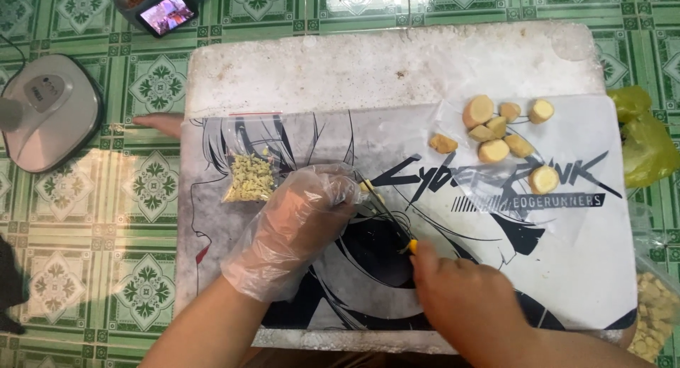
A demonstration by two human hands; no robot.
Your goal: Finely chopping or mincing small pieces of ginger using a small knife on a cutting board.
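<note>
Both hands mid-cut: gloved left hand (297, 223) pins a ginger piece (369, 187), bare right hand (464, 297) grips the knife (397, 230), centre of surface (397, 70). Next slice needs fingertips tucked; uncut pieces (499, 138) wait at 1 o'clock.

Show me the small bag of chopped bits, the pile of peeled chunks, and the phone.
small bag (249, 177), head view, its filled middle.
peeled chunks (494, 150), head view, one middle chunk.
phone (166, 14), head view, its screen.

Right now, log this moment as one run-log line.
left hand: gloved, pinning yellow piece | right hand: gripping knife | mat: peeled chunks, zip bag
</note>
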